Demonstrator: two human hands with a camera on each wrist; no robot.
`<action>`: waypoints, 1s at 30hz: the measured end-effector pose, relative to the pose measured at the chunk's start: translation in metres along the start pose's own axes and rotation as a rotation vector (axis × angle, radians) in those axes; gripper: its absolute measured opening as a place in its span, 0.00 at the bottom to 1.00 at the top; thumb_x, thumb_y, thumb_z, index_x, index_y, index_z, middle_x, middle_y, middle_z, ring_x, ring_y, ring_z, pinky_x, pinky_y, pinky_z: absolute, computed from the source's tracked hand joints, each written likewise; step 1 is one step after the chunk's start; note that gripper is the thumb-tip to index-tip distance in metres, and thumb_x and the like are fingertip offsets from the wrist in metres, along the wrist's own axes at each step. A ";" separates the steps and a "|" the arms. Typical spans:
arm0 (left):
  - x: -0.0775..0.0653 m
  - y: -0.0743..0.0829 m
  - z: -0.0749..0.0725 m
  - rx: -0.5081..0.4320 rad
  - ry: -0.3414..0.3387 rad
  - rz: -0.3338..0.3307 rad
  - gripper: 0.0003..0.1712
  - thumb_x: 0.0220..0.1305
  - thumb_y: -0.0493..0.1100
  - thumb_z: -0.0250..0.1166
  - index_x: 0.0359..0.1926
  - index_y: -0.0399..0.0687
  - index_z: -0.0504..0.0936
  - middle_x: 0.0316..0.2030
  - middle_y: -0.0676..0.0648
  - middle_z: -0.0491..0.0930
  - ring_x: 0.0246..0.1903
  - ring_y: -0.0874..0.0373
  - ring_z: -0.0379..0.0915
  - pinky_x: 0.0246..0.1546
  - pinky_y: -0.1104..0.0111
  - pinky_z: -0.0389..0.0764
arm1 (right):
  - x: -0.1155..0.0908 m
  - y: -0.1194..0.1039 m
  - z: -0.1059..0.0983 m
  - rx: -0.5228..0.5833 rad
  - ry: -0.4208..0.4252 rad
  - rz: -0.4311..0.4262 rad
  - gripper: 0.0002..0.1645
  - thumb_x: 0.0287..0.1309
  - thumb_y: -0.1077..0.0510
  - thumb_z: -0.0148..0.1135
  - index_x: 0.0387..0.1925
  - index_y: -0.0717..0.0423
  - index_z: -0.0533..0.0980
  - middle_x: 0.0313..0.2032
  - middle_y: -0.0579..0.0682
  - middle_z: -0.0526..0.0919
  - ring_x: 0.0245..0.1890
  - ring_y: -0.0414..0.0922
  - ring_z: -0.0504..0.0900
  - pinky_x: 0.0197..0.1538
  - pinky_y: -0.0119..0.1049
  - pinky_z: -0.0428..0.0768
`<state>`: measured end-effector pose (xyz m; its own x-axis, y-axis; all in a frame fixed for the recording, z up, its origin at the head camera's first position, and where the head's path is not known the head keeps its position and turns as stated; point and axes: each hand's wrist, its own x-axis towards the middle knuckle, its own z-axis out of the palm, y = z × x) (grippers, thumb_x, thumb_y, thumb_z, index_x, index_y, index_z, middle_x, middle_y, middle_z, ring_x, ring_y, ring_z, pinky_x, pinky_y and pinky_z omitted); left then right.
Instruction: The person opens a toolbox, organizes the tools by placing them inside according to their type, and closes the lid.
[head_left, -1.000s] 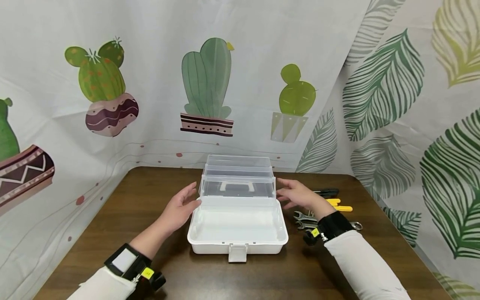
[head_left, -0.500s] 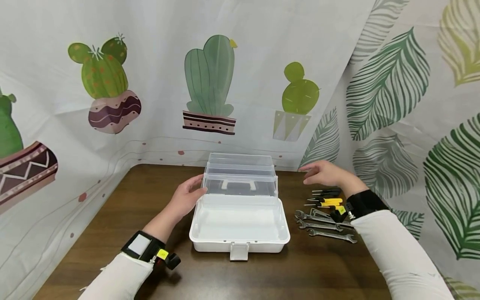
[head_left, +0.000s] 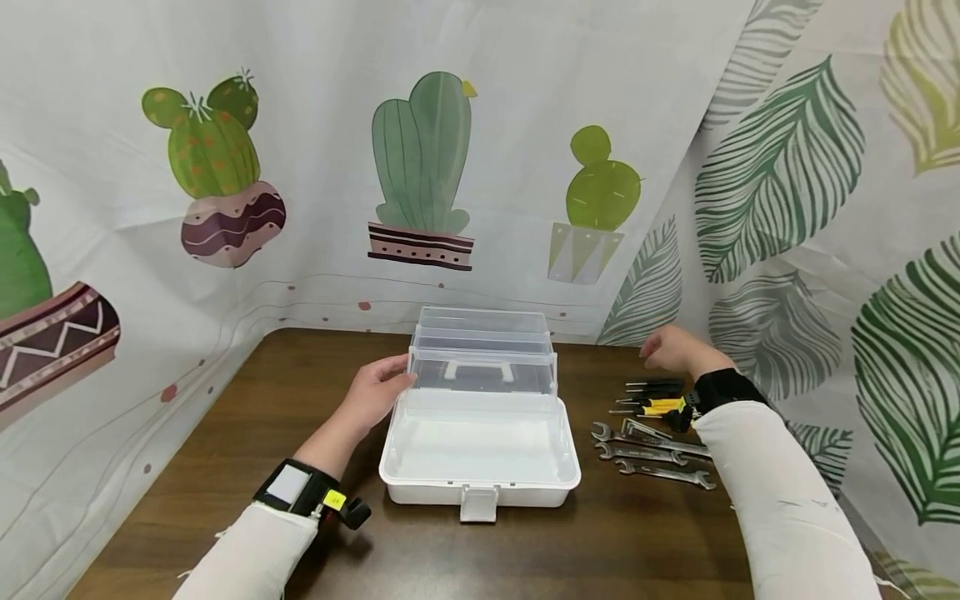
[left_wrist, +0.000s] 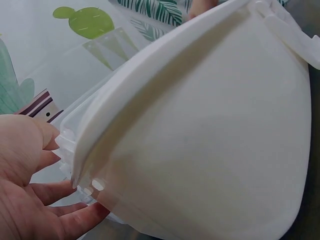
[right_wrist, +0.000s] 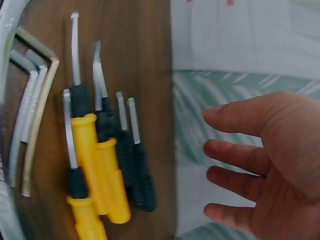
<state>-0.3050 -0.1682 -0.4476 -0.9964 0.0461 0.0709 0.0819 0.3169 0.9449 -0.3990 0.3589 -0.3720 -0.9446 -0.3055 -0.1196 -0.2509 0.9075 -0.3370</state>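
A white toolbox (head_left: 480,446) stands on the table with its clear tiered lid (head_left: 483,346) raised at the back. My left hand (head_left: 369,398) holds the box's back left corner, thumb and fingers about the hinge end of the lid. In the left wrist view, the fingers (left_wrist: 55,192) reach round that hinge corner. My right hand (head_left: 675,350) hovers past the back of the tools at the right, fingers bent loosely with nothing in them. Below it lie several screwdrivers (right_wrist: 112,180), some with yellow and black handles, others with black ones.
Several open-ended wrenches (head_left: 663,475) and some hex keys (right_wrist: 42,115) lie right of the toolbox, in front of the screwdrivers. The box's latch (head_left: 478,504) hangs at its front. A printed cloth (head_left: 315,208) hangs behind the brown table (head_left: 247,433).
My right hand has left the box's right side and moved right, over behind the screwdrivers. The left hand has shifted slightly inward and back onto the lid's left hinge corner.
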 end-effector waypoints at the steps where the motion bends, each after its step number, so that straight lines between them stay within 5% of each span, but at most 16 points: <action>1: 0.001 0.000 0.000 -0.005 0.000 0.000 0.26 0.75 0.47 0.61 0.71 0.48 0.75 0.69 0.40 0.75 0.66 0.44 0.74 0.63 0.52 0.78 | 0.000 0.003 0.003 0.007 0.005 0.007 0.16 0.61 0.63 0.62 0.48 0.68 0.83 0.48 0.67 0.86 0.48 0.61 0.83 0.49 0.52 0.81; 15: -0.003 0.000 0.001 -0.007 0.006 -0.001 0.26 0.76 0.47 0.60 0.71 0.47 0.75 0.68 0.40 0.77 0.66 0.45 0.73 0.65 0.52 0.76 | 0.003 0.031 0.044 -0.027 0.028 0.131 0.19 0.62 0.67 0.53 0.51 0.68 0.83 0.51 0.69 0.84 0.53 0.66 0.81 0.54 0.56 0.80; 24: -0.006 -0.002 0.001 -0.007 -0.002 0.001 0.26 0.77 0.47 0.59 0.72 0.49 0.74 0.68 0.41 0.77 0.67 0.46 0.73 0.66 0.50 0.76 | 0.001 0.041 0.054 -0.054 0.065 0.119 0.18 0.59 0.66 0.52 0.45 0.66 0.85 0.47 0.66 0.86 0.46 0.61 0.82 0.51 0.54 0.80; 30: -0.005 -0.002 0.001 0.000 0.001 0.012 0.26 0.77 0.46 0.59 0.72 0.47 0.74 0.68 0.39 0.76 0.66 0.45 0.74 0.66 0.51 0.76 | 0.004 0.045 0.059 -0.052 0.093 0.135 0.19 0.59 0.65 0.52 0.46 0.67 0.85 0.49 0.67 0.86 0.52 0.66 0.81 0.55 0.57 0.80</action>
<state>-0.3003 -0.1685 -0.4501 -0.9954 0.0485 0.0825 0.0936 0.3168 0.9439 -0.4013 0.3815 -0.4429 -0.9853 -0.1544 -0.0726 -0.1291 0.9530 -0.2742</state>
